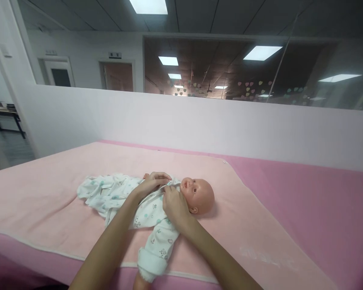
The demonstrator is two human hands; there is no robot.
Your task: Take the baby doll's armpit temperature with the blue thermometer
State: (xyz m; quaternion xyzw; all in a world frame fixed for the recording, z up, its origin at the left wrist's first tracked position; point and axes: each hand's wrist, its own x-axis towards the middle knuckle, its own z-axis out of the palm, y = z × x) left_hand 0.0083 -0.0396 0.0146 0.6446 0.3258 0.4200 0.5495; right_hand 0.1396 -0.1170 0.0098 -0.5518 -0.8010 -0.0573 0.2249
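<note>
A baby doll [201, 195] lies on its back, head to the right, in a white baby outfit [149, 211] with green and grey prints. Both my hands meet at the front opening of the outfit, just below the doll's chin. My left hand [153, 183] is bent over the chest with its fingertips pinched on the cloth edge. Close beside it, my right hand [174, 203] has its fingers curled on the same edge near the collar. A small fastener may sit between the fingertips, too small to make out. One sleeve [160, 245] reaches towards me, its cuff folded back.
Under the doll is a peach-coloured blanket [60, 193] with a pale border, spread over a pink surface [314, 197]. A low white wall [199, 125] with glass above it stands behind. At far left there is a dark-legged table [6, 114] beyond a doorway.
</note>
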